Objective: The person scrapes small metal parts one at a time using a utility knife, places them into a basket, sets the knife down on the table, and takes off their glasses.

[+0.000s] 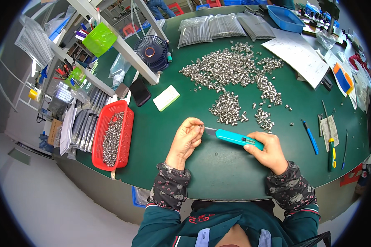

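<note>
The left hand [186,138] pinched a small silver metal sleeve [201,127] in narrowed fingers; the right hand [269,151], at three o'clock, gripped a turquoise plastic utility knife [235,138]. Its blade touched the sleeve. Short, light strokes angled away from the fingertips would have served best.

Tiny metal part [201,126] in left hand [187,136] fingertips, too small to identify

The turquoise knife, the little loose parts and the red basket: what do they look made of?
Knife: turquoise handle looks like matte plastic, blade like bare grey metal. Loose parts: likely metal, silvery with bright glints. Red basket: probably moulded plastic, uniform colour and slotted walls. The left hand pinches one part at the blade; the right hand holds the handle.
</note>
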{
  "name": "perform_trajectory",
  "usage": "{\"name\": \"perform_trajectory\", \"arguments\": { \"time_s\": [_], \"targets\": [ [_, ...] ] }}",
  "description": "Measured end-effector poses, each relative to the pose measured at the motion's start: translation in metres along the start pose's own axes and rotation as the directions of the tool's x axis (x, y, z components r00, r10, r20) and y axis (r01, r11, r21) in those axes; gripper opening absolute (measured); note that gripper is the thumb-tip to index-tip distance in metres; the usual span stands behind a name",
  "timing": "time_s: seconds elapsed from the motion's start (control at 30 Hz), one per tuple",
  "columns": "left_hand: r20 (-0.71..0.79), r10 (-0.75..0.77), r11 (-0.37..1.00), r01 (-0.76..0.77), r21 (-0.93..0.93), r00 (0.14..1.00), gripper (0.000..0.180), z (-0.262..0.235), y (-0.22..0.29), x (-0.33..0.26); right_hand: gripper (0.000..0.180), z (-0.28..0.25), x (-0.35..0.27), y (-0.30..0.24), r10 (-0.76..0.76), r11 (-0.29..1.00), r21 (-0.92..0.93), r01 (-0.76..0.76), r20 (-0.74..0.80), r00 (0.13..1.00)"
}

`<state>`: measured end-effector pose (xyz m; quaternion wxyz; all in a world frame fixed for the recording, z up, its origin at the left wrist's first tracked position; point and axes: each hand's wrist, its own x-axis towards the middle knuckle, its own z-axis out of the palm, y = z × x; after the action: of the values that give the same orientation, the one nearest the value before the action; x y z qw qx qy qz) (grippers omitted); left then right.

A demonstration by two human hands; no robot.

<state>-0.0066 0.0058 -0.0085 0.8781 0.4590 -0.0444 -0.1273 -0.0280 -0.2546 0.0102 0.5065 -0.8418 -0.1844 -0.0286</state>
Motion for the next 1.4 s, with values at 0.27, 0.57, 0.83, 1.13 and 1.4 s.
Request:
{"name": "perform_trajectory", "arguments": {
  "time_s": [0.27, 0.57, 0.83, 1.13, 1.4],
  "targets": [
    [0.017, 0.041, 0.999, -0.041, 0.007, 0.999, 0.010, 0.005, -0.002, 0.001, 0.026, 0.002, 0.001, 0.001, 0.129, 0.982, 0.119, -0.144, 0.129, 0.983],
    [0.031, 0.001, 1.000, -0.001, -0.014, 1.000, 0.011, -0.001, -0.005, -0.001, 0.027, 0.005, 0.000, 0.003, 0.080, 0.997, -0.015, -0.079, 0.067, 0.994],
    [0.062, -0.042, 0.994, 0.048, -0.098, 0.997, 0.011, -0.009, -0.007, 0.000, 0.024, 0.001, 0.001, -0.005, -0.100, 0.968, -0.237, 0.085, -0.051, 0.994],
    [0.044, -0.155, 0.986, 0.157, -0.048, 0.987, 0.012, -0.010, 0.000, -0.001, 0.025, -0.002, 0.004, -0.004, -0.342, 0.858, -0.440, 0.264, -0.108, 0.934],
    [-0.073, -0.119, 0.987, 0.110, -0.119, 0.990, 0.014, -0.004, -0.001, -0.001, 0.030, -0.003, 0.006, -0.004, -0.467, 0.805, -0.482, 0.345, -0.157, 0.870]
  ]
}}
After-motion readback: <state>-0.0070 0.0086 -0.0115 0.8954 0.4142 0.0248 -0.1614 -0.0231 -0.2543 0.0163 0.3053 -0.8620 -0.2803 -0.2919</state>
